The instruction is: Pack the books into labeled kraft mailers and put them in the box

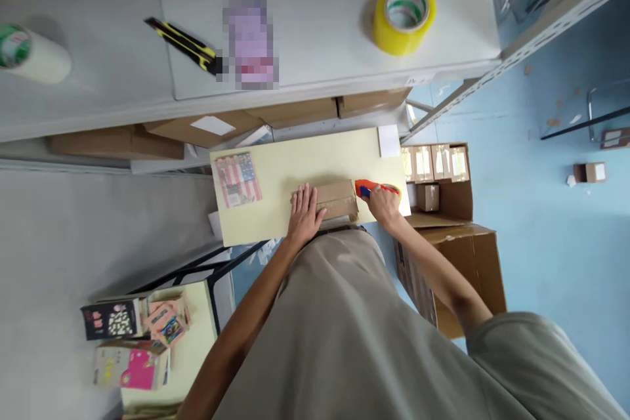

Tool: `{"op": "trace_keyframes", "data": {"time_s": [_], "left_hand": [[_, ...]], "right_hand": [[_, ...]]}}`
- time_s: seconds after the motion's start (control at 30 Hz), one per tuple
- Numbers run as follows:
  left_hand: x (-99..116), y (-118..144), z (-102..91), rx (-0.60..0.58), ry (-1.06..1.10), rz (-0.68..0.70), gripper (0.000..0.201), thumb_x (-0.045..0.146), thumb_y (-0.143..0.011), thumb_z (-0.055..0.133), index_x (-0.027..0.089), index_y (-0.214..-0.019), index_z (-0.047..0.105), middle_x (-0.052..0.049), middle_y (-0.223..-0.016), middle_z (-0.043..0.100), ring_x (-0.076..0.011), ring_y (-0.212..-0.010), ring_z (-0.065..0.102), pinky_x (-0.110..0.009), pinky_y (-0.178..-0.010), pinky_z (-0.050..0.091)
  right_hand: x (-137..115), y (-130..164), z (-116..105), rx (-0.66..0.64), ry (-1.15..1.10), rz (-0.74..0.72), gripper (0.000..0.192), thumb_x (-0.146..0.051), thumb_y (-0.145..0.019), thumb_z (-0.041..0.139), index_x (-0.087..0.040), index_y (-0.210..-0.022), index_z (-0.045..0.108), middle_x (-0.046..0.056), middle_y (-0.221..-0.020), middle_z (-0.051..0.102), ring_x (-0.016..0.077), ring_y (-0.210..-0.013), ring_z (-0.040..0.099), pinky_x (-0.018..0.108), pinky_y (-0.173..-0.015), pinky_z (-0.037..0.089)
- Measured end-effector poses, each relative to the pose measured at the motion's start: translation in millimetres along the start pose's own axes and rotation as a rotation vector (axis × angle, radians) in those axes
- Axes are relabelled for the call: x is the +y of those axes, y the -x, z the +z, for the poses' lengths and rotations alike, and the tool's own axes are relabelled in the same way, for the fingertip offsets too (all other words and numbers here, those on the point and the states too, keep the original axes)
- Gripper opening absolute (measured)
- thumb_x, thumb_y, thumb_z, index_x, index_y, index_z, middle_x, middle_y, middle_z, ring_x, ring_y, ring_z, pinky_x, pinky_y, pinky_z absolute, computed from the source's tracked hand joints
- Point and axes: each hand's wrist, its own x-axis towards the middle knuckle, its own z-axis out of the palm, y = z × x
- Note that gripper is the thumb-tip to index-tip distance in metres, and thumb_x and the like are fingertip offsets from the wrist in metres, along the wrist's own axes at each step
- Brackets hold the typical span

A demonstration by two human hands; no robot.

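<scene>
A small cardboard box (335,199) lies on the pale yellow table (275,226) close to my body. My left hand (305,211) rests flat on its left part, fingers stretched out. At the box's right end, my right hand (384,205) is wrapped round an orange-red tape dispenser (365,185) with a blue part and a yellow-edged roll. The dispenser's front is right beside the box's end; whether it touches is too small to tell. To the left on the table lies a flag-patterned booklet (238,180), and a white stack (388,141) sits at the far right corner.
Above the table runs a grey shelf (319,46) with yellow tape (404,15), a box cutter (184,46) and a white roll (37,56). Open cartons (462,193) stand on the right, one holding several small boxes. A lower-left table (197,335) carries books (130,367).
</scene>
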Motion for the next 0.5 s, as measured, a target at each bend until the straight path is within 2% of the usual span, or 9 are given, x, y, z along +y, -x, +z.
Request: {"op": "trace_keyframes", "data": {"time_s": [0.1,0.17,0.27,0.33,0.43,0.5], "left_hand": [[21.2,-11.2,-14.5,0.062,-0.027,0.062,0.086,0.045,-0.117,0.052,0.006,-0.191,0.029,-0.029,-0.195,0.029,-0.0479,-0.187,0.016,-0.080,-0.150,0.020],[44.4,-29.6,-32.4,0.122,-0.045,0.172,0.092,0.048,-0.118,0.053,0.013,-0.195,0.018,-0.024,-0.197,0.026,-0.0449,-0.187,0.015,-0.076,-0.152,0.021],[84.5,-71.4,-73.3,0.261,-0.057,0.366,0.099,0.048,-0.120,0.052,0.024,-0.196,-0.007,-0.016,-0.200,0.018,-0.0392,-0.188,0.008,-0.074,-0.154,0.021],[107.6,-103.6,-106.3,0.366,-0.061,0.439,0.102,0.044,-0.121,0.050,0.029,-0.194,-0.020,-0.011,-0.202,0.010,-0.0372,-0.188,0.002,-0.075,-0.155,0.019],[127.5,-148.4,-153.8,0.480,-0.037,0.471,0.108,0.038,-0.119,0.052,0.024,-0.191,-0.027,-0.013,-0.202,-0.002,-0.0355,-0.188,-0.006,-0.072,-0.156,0.016],[131.0,-171.5,-178.2,0.505,0.000,0.460,0.110,0.034,-0.117,0.054,0.020,-0.191,-0.026,-0.015,-0.202,-0.005,-0.0354,-0.188,-0.007,-0.071,-0.156,0.015]], "right_hand": [[0.3,6.6,-16.2,0.181,-0.049,0.122,0.049,-0.050,-0.122,0.053,-0.009,-0.138,0.075,0.032,-0.115,0.086,0.0406,-0.111,0.087,0.039,-0.081,0.058],[-5.5,11.3,-43.2,0.279,-0.080,0.113,0.053,-0.055,-0.123,0.048,-0.012,-0.143,0.072,0.031,-0.117,0.086,0.0420,-0.111,0.087,0.041,-0.082,0.059],[-24.9,19.1,-104.2,0.464,-0.129,0.090,0.060,-0.061,-0.125,0.039,-0.014,-0.150,0.066,0.031,-0.125,0.085,0.0432,-0.115,0.085,0.042,-0.086,0.058],[-41.2,21.6,-150.4,0.595,-0.159,0.065,0.064,-0.062,-0.125,0.035,-0.011,-0.152,0.063,0.033,-0.128,0.083,0.0429,-0.117,0.084,0.040,-0.089,0.057],[-63.1,12.1,-211.9,0.779,-0.158,-0.024,0.062,-0.056,-0.127,0.036,-0.006,-0.154,0.061,0.033,-0.125,0.084,0.0419,-0.118,0.082,0.042,-0.100,0.054],[-74.6,-4.9,-241.1,0.875,-0.111,-0.109,0.053,-0.045,-0.126,0.039,-0.005,-0.152,0.062,0.032,-0.124,0.085,0.0403,-0.119,0.081,0.047,-0.113,0.050]]}}
